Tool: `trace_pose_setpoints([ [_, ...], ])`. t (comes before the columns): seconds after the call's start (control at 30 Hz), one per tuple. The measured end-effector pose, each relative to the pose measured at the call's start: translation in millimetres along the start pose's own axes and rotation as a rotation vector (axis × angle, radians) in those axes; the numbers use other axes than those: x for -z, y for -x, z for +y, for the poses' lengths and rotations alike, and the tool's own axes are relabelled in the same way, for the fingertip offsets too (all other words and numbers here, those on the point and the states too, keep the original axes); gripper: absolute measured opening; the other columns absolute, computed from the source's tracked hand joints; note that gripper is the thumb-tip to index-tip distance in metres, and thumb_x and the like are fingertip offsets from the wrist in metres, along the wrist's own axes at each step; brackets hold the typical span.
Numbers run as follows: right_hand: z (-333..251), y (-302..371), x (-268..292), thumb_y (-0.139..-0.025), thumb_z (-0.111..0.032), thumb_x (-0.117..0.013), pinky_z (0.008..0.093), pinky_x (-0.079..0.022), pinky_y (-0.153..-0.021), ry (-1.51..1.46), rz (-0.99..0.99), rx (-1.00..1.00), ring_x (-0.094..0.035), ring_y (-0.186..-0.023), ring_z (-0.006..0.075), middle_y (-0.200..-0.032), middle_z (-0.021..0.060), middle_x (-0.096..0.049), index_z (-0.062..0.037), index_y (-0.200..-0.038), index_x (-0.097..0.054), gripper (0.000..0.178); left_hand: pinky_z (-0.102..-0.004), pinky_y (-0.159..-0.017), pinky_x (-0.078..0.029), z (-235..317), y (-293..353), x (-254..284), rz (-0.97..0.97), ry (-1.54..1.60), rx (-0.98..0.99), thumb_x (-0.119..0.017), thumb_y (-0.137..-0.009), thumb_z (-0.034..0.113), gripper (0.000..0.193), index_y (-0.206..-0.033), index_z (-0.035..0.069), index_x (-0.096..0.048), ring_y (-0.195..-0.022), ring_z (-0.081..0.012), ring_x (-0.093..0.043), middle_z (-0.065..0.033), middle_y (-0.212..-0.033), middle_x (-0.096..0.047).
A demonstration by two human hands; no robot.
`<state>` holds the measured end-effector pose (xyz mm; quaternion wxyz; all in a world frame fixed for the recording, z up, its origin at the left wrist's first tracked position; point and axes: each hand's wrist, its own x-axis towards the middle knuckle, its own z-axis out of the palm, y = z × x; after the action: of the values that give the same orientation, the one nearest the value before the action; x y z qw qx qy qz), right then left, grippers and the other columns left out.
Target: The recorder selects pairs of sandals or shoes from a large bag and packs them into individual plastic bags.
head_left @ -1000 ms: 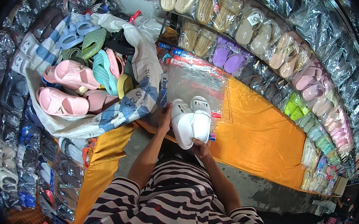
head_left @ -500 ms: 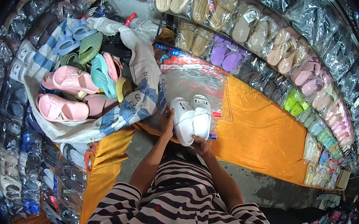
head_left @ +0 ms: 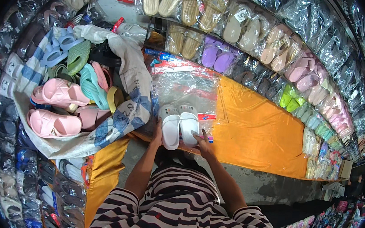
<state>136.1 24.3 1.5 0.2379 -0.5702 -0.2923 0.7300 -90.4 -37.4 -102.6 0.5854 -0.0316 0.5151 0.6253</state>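
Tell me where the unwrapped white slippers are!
In the head view, the white slippers are near the middle, between the left hand and the right hand, with plastic packaging beyond them.

Fairly bright centre, glare streaking the clear plastic wrapping (head_left: 314,21), lines bowing toward a black circular rim

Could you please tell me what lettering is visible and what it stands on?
Main places, wording left out:
White slides: strap prints, too small to read.
Checked sack: dark characters, skewed by folds.
Clear plastic bags: lettering along their red and blue tops.
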Motion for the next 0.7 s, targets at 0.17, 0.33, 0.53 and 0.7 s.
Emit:
trace_pose_setpoints([
  [0.17,-12.6,-24.3,-1.1,-0.076,-0.032,-0.076,0.0428,-0.052,-0.082,0.421,-0.077,0.161,-0.055,-0.109,0.0332,-0.124,0.0247,-0.049,-0.0087,-0.145,-0.009,0.099,-0.0386,-0.086,-0.048,8.3,16.6,-1.6,0.061,-0.061,-0.059,-0.041,-0.092,0.054,0.06,-0.131,0.008,-0.043,-0.104,-0.0246,-0.057,-0.0122,-0.118,-0.056],
  [0.33,-38.1,-37.5,-0.6,-0.076,-0.041,-0.072,0.0436,-0.051,-0.08,0.495,-0.219,0.143,-0.059,-0.102,0.0338,-0.115,0.0268,-0.056,-0.0135,-0.148,-0.002,0.104,-0.0373,-0.087,-0.049,21.7,37.6,-7.2,0.065,-0.104,0.029,-0.034,-0.094,0.054,0.06,-0.123,0.005,-0.053,-0.099,-0.0259,-0.061,-0.0131,-0.114,-0.06],
  [0.53,-22.2,-83.5,-4.3,-0.086,-0.031,-0.059,0.0398,-0.05,-0.08,0.914,-0.091,0.4,-0.063,-0.093,0.036,-0.116,0.0298,-0.055,-0.0065,-0.141,-0.032,0.066,-0.0351,-0.091,-0.046,26.0,46.6,-14.2,-0.039,0.038,-0.017,-0.045,-0.092,0.054,0.064,-0.13,0.003,-0.045,-0.1,-0.0203,-0.059,-0.0103,-0.115,-0.058],
  [0.7,-23.9,-91.9,-5.5,-0.083,-0.017,-0.056,0.0498,-0.045,-0.087,0.966,0.043,0.711,-0.056,-0.1,0.0462,-0.108,0.0298,-0.058,-0.0054,-0.134,-0.038,0.055,-0.0361,-0.088,-0.048,32.9,77.1,-42.8,-0.075,-0.142,-0.108,-0.066,-0.084,0.027,0.058,-0.131,0.003,-0.042,-0.103,-0.0234,-0.057,-0.0132,-0.118,-0.055],
])
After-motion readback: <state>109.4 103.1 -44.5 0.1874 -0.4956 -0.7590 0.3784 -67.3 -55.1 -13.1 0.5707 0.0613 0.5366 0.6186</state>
